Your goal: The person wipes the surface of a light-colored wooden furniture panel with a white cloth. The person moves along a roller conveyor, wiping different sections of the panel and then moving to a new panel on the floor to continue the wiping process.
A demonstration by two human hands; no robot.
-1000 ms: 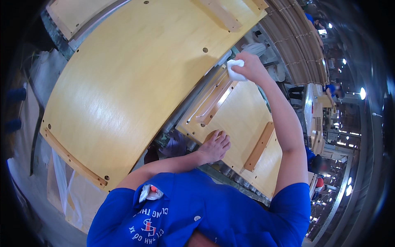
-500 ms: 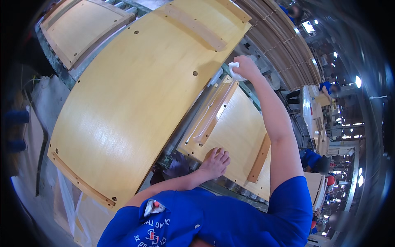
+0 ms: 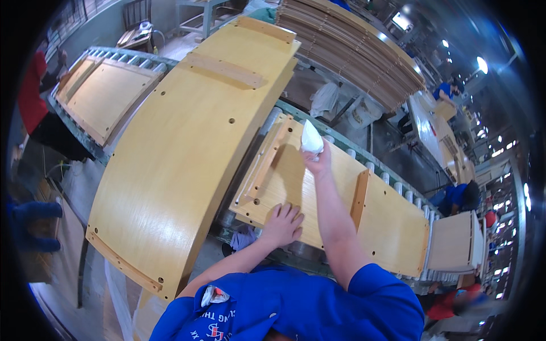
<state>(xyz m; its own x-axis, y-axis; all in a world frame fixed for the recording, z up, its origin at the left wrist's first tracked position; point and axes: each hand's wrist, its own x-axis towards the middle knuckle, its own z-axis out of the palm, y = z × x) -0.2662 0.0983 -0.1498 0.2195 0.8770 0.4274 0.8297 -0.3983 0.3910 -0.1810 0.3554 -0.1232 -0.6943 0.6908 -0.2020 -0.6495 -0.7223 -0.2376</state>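
Observation:
A pale wooden panel (image 3: 392, 227) lies before me, with a wooden strip (image 3: 273, 162) near its left end and another cross strip (image 3: 360, 199) further right. A thin white line runs beside the left strip. My right hand (image 3: 318, 160) grips a soft white pointed bag (image 3: 311, 138), its tip facing up and away, above the panel right of the left strip. Whether the bag touches the wood I cannot tell. My left hand (image 3: 281, 226) rests on the panel's near edge with its fingers apart, holding nothing.
A large curved panel (image 3: 170, 170) stands close on the left. Rollers (image 3: 398, 187) run along the far side of my panel. Behind are stacked brown boards (image 3: 352, 51). Another panel (image 3: 108, 96) lies at far left beside a person in red (image 3: 31, 96); a person in blue (image 3: 455, 199) is at right.
My right hand has come back from the strip's far end to over the panel, and the white bag now points upward. My left hand stays at the near edge. The view has shifted.

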